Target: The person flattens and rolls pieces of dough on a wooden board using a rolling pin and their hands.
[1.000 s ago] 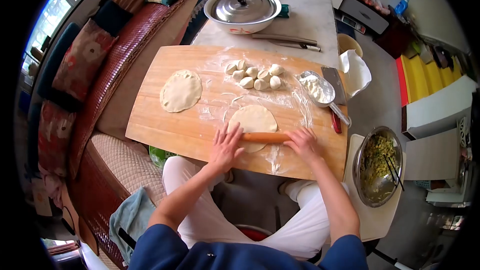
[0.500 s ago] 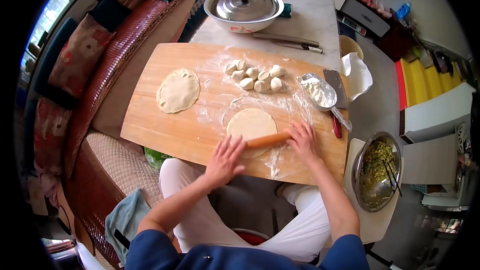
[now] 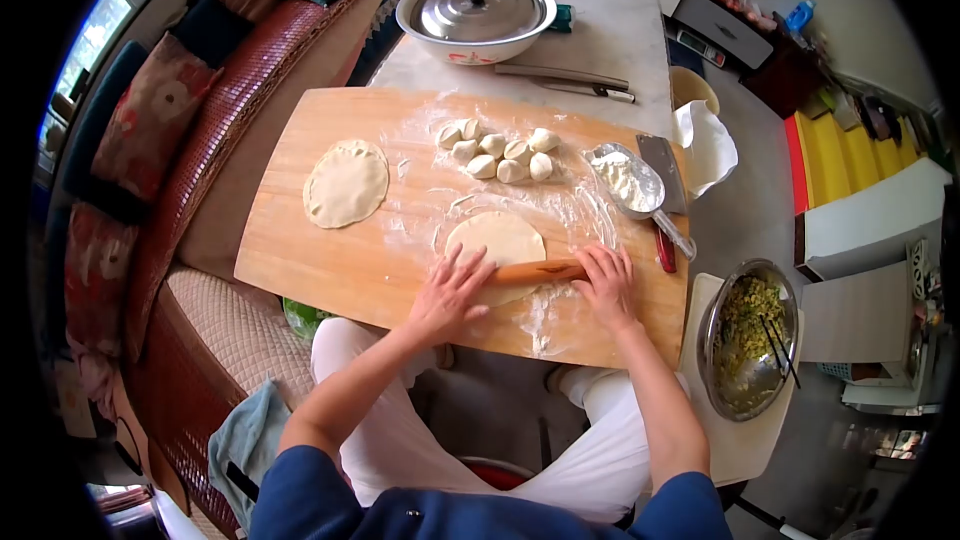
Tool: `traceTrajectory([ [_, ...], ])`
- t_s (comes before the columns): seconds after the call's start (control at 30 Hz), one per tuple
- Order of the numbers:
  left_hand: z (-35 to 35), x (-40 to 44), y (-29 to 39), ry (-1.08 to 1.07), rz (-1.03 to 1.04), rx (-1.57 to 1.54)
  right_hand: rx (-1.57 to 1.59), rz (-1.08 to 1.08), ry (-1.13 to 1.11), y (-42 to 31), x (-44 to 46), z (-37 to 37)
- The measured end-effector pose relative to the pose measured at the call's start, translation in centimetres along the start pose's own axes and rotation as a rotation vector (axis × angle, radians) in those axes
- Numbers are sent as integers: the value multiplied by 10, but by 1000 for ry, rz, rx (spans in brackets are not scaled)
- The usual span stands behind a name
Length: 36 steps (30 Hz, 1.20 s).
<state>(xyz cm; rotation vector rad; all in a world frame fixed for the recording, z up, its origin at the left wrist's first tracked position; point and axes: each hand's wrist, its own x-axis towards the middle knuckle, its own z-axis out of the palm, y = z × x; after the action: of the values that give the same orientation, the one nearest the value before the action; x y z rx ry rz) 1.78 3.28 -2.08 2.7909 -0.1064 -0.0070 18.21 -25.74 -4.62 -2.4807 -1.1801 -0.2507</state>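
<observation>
A wooden rolling pin [image 3: 535, 272] lies across a flat round of dough [image 3: 497, 237] on the floured board [image 3: 290, 180]. My left hand [image 3: 449, 295] rests on the pin's left end, its fingers spread. At the other end, my right hand [image 3: 606, 283] lies over the pin, fingers bent slightly. Part of the round is hidden beneath the pin. Farther left sits a filled-looking flat disc [image 3: 346, 184] with a crimped edge. Several small dough pieces [image 3: 492, 146] are grouped behind the round. A metal scoop [image 3: 630, 184] with flour lies to their right.
A cleaver [image 3: 663, 175] with a red handle is at the board's right edge. Behind the board are a lidded basin [image 3: 476, 18] and a knife [image 3: 585, 90]. A metal bowl [image 3: 748, 340] of chopped filling with chopsticks stands to the right.
The pin has gone from level to tilted and back to nearly level, with both hands on it. My left fingers have spread. The view has shifted slightly.
</observation>
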Motion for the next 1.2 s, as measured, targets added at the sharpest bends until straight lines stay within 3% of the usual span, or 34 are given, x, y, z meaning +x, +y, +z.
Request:
traceTrajectory([
  [0.03,-2,1,-1,-13,-5,8,12,-1,-56,-4,2,-6],
  [0.17,5,39,-28,456,-295,-246,121,168,-93,-6,8,-25],
  [0.27,24,58,4,291,-378,-71,252,344,210,15,-13,-7],
  [0.3,24,58,17,229,-289,74,259,344,279,14,-15,-8],
  [0.4,17,50,26,61,-139,78,219,331,235,15,-23,-17],
  [0.43,23,46,17,101,-107,20,188,278,192,14,-26,-21],
  [0.53,19,13,-16,444,-308,-289,140,104,82,5,-28,-27],
  [0.57,13,-5,-17,487,-278,-218,144,33,56,-1,-25,-26],
  [0.67,11,-27,-2,111,-227,44,126,-12,-36,-16,-3,-8],
  [0.83,5,32,-34,212,-334,77,4,12,62,-6,59,16],
  [0.93,8,25,-24,147,-215,18,45,40,24,0,41,24],
  [1.07,-3,-69,26,-30,-54,-9,88,-37,-25,-15,-35,4],
  [1.2,7,-39,-7,66,-136,78,79,6,-23,-29,-7,-6],
])
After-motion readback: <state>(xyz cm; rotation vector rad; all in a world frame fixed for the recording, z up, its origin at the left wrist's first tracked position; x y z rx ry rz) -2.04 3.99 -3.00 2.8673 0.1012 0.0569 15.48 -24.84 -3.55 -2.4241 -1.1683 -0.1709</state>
